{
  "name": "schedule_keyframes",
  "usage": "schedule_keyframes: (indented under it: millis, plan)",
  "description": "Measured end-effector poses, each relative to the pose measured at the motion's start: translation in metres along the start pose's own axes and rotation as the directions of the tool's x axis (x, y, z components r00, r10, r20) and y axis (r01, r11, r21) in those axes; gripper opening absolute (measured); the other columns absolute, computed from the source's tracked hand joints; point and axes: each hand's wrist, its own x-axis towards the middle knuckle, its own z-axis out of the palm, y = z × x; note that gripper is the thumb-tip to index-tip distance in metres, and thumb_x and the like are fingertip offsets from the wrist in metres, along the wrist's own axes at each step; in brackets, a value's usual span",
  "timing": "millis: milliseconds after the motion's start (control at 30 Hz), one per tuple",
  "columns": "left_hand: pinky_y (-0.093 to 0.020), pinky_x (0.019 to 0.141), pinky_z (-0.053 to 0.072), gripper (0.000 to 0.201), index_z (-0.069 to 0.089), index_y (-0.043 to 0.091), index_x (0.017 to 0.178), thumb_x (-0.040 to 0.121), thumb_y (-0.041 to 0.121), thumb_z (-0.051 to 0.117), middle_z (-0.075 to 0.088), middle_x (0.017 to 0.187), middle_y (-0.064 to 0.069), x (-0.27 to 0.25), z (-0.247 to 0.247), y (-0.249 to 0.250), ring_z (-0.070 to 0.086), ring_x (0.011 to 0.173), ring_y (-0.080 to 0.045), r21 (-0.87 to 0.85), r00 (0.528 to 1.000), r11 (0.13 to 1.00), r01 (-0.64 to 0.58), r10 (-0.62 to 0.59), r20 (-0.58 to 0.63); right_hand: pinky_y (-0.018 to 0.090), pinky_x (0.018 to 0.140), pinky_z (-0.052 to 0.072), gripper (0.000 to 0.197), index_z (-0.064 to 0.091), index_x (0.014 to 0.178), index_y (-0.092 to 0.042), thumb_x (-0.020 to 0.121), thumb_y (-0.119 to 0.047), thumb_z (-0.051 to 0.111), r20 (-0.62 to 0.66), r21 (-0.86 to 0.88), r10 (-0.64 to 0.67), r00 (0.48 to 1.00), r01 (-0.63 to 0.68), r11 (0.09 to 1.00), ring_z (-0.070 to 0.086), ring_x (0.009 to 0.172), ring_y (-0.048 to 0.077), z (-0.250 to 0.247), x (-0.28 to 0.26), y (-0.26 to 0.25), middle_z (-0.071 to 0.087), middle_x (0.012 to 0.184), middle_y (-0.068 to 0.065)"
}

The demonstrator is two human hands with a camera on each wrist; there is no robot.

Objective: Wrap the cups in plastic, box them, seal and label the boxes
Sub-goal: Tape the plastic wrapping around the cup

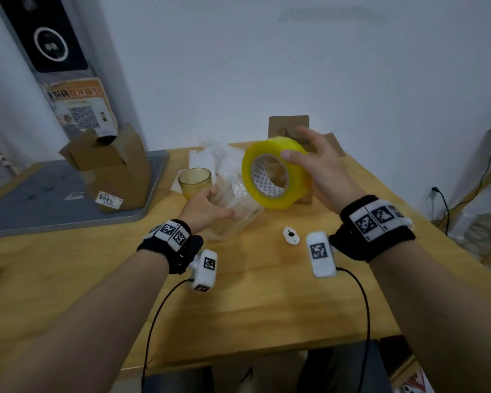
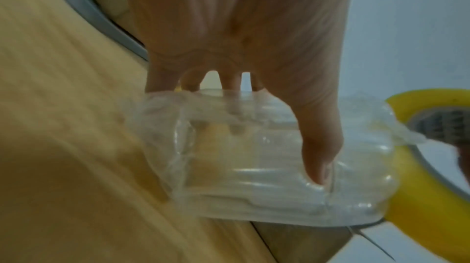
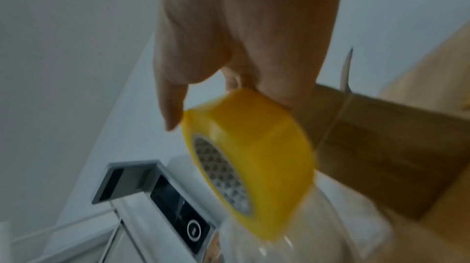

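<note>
A cup wrapped in clear bubble plastic (image 1: 233, 211) (image 2: 254, 158) lies tilted on the wooden table (image 1: 238, 293). My left hand (image 1: 207, 207) (image 2: 315, 154) grips it, thumb across the wrap. In the air just above it my right hand (image 1: 312, 163) (image 3: 229, 90) holds a yellow roll of packing tape (image 1: 275, 174) (image 3: 249, 158) (image 2: 429, 217) by its outer rim, between thumb and fingers. An unwrapped amber glass cup (image 1: 194, 184) stands upright behind my left hand. Crumpled plastic wrap (image 1: 219, 157) lies behind both cups.
An open cardboard box (image 1: 111, 168) with a label sits on a grey mat (image 1: 40, 202) at the left. Brown cardboard (image 1: 289, 127) stands behind the tape roll at the table's back. A small white gadget (image 1: 291, 235) lies between my wrists. A grey post stands at back left.
</note>
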Motion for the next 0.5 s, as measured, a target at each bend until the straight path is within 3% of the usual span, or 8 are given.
schedule_keyframes:
  millis: [67,167,233,300,400,500]
  plan:
    - [-0.033,0.085,0.051,0.097,0.055,0.021,0.137,0.054,0.052,0.094,0.06,0.133,0.004,-0.004,-0.011,-0.013,0.06,0.118,-0.017,-0.107,0.998,0.993,0.054,-0.057,-0.022,0.046,0.089,0.059,0.06,0.051,0.141,-0.015,0.088,-0.02,0.079,0.095,0.173,0.012,0.995,-0.028,0.985,0.072,0.104,0.025,0.028,-0.005,0.012,0.074,0.115,0.005]
    - [-0.032,0.074,0.052,0.071,0.057,0.02,0.13,0.071,0.034,0.092,0.065,0.122,0.003,-0.007,-0.026,-0.031,0.064,0.111,-0.017,-0.214,0.992,0.968,0.128,-0.128,0.013,0.043,0.087,0.055,0.052,0.064,0.118,-0.004,0.082,-0.04,0.075,0.146,0.194,0.049,0.988,-0.077,0.978,0.072,0.096,0.018,0.063,-0.008,0.033,0.077,0.101,0.005]
    - [-0.03,0.076,0.051,0.083,0.052,0.019,0.136,0.066,0.036,0.095,0.065,0.127,0.0,-0.007,-0.031,-0.039,0.064,0.113,-0.017,-0.266,0.991,0.954,0.136,-0.135,0.022,0.047,0.095,0.056,0.069,0.069,0.11,-0.008,0.069,-0.062,0.082,0.132,0.149,0.071,0.989,-0.091,0.985,0.073,0.102,0.02,0.08,-0.004,0.036,0.078,0.104,0.005]
    - [-0.034,0.087,0.054,0.106,0.046,0.021,0.142,0.051,0.044,0.097,0.062,0.134,-0.003,-0.007,-0.033,-0.041,0.062,0.117,-0.016,-0.33,0.993,0.939,0.101,-0.113,-0.019,0.053,0.102,0.054,0.081,0.072,0.11,-0.013,0.059,-0.074,0.085,0.127,0.112,0.05,0.991,-0.064,0.992,0.072,0.108,0.029,0.091,0.005,0.036,0.077,0.109,0.011]
    - [-0.036,0.105,0.048,0.109,0.038,0.025,0.145,0.053,0.036,0.097,0.051,0.142,0.003,-0.01,-0.029,-0.035,0.052,0.127,-0.013,-0.304,0.994,0.952,-0.039,0.006,-0.11,0.054,0.102,0.054,0.072,0.073,0.111,-0.017,0.064,-0.071,0.084,0.158,0.07,0.032,0.987,-0.043,0.997,0.072,0.11,0.028,0.103,0.012,0.029,0.077,0.112,0.009]
    - [-0.027,0.098,0.049,0.1,0.039,0.029,0.135,0.056,0.026,0.1,0.055,0.134,0.009,-0.011,-0.017,-0.028,0.056,0.121,-0.007,-0.268,0.966,0.952,-0.151,0.084,-0.245,0.05,0.1,0.056,0.056,0.074,0.11,-0.017,0.073,-0.059,0.079,0.191,0.036,0.029,0.981,-0.037,0.999,0.074,0.107,0.023,0.113,0.016,0.023,0.079,0.108,0.005]
